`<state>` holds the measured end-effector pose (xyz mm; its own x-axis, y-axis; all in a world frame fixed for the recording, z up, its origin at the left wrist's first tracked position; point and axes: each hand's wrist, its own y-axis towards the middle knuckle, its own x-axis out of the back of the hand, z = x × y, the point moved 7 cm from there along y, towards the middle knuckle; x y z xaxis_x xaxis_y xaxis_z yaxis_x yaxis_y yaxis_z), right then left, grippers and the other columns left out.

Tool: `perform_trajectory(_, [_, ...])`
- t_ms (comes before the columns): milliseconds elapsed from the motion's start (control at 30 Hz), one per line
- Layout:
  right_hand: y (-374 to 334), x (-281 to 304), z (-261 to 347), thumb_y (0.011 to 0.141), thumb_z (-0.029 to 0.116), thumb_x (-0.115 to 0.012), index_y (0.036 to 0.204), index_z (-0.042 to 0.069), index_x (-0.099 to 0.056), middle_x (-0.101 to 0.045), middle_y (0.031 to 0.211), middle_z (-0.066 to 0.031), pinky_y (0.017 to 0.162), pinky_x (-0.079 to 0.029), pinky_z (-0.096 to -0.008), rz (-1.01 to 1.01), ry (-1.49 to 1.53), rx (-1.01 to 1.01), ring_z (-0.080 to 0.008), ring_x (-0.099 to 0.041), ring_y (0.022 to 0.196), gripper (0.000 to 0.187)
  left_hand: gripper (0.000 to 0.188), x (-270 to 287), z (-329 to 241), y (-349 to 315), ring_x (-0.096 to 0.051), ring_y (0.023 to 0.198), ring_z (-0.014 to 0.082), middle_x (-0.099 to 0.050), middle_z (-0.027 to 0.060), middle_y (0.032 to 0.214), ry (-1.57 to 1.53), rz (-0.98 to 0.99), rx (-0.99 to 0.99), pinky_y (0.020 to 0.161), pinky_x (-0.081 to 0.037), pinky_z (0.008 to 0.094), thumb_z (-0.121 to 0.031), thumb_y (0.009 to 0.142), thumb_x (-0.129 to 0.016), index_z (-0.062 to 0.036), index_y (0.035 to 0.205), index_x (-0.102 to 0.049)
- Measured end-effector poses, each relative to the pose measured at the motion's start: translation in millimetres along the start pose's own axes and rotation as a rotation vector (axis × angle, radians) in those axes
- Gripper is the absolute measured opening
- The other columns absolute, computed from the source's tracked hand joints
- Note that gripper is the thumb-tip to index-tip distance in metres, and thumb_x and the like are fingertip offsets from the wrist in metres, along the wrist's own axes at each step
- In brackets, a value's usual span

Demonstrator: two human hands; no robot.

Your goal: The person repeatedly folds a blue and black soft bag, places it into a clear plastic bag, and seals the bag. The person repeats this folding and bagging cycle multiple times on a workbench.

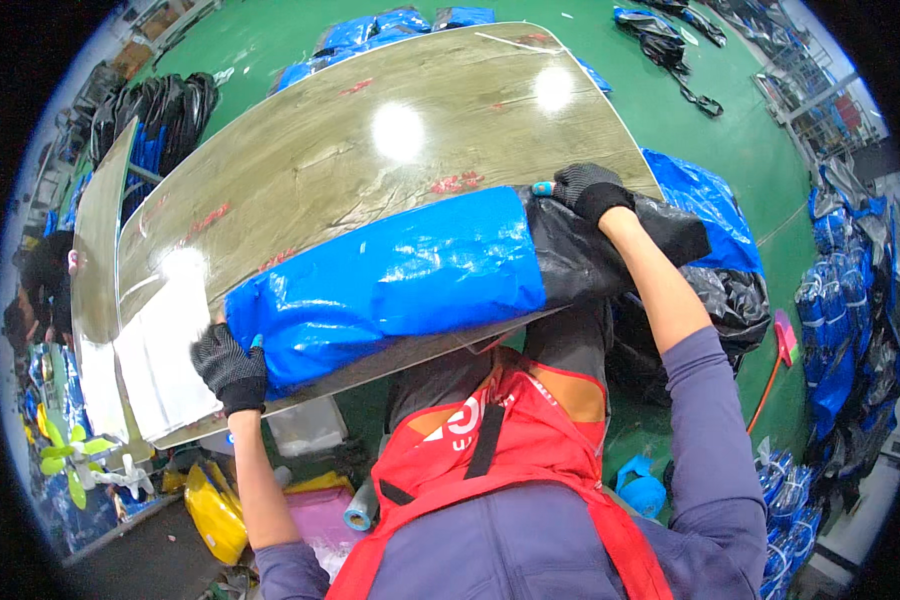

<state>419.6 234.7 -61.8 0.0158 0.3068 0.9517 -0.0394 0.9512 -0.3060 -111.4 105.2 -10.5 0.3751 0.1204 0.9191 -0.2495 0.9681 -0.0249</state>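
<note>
A folded blue-and-black plastic bag (400, 280) lies lengthwise along the near side of a wood-patterned table (320, 160). My left hand (230, 368), in a black dotted glove, pinches the bag's blue left end. Under and beside that hand are white sheets (160, 350) on the table's left part. My right hand (588, 190), gloved the same way, is closed on the upper edge of the bag's black part, near where black meets blue. The black end droops over the table's right edge, below my right forearm.
More blue and black plastic (710, 220) hangs at the table's right. Packed blue bundles (400, 25) lie on the green floor beyond, and stacked blue bags (840, 310) line the right side. A green-bladed fan (70, 455) stands at lower left. Another person (45, 290) is at far left.
</note>
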Motion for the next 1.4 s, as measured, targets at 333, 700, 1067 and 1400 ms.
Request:
perform_trajectory(333, [-38, 50, 40, 0.084, 0.054, -0.051, 0.115, 0.015, -0.062, -0.06, 0.116, -0.0191, 0.092, -0.046, -0.0459, -0.405, 0.101, 0.218, -0.0355, -0.059, 0.107, 0.051, 0.082, 57, -256, -17, -0.017, 0.14, 0.0451, -0.021, 0.0174, 0.154, -0.452, -0.248, -0.871, 0.108, -0.003, 0.066, -0.074, 0.075, -0.051, -0.0306, 0.143, -0.039])
perform_trajectory(700, [-72, -25, 95, 0.09, 0.058, -0.042, 0.142, 0.026, -0.039, -0.032, 0.15, -0.0132, 0.109, -0.009, -0.0635, -0.458, 0.023, 0.696, -0.039, -0.023, 0.139, 0.062, 0.073, 27, -68, 17, -0.03, 0.137, 0.0385, -0.034, 0.0249, 0.146, -0.176, 0.012, -0.457, 0.114, -0.018, 0.0485, -0.053, 0.09, -0.046, -0.0027, 0.142, -0.035])
perform_trajectory(1067, [-101, 47, 3, 0.093, 0.037, -0.044, 0.131, 0.018, -0.053, -0.055, 0.129, -0.0169, 0.099, -0.04, -0.0451, -0.325, -0.097, 0.34, -0.0374, -0.056, 0.11, 0.044, 0.088, 97, -329, -50, -0.022, 0.141, 0.0377, -0.032, 0.0246, 0.147, -0.686, -0.274, -1.016, 0.114, -0.008, 0.0544, -0.062, 0.078, -0.056, -0.0097, 0.145, -0.033])
perform_trajectory(1400, [-146, 3, -99, 0.093, 0.041, -0.05, 0.129, 0.008, -0.053, -0.049, 0.134, -0.0192, 0.108, -0.032, -0.0457, -1.031, 0.258, -0.117, -0.034, -0.044, 0.126, 0.049, 0.102, 117, -397, -55, -0.022, 0.138, 0.0456, -0.027, 0.0312, 0.146, -0.747, -0.254, -1.06, 0.114, -0.014, 0.0521, -0.07, 0.073, -0.056, 0.0052, 0.139, -0.034])
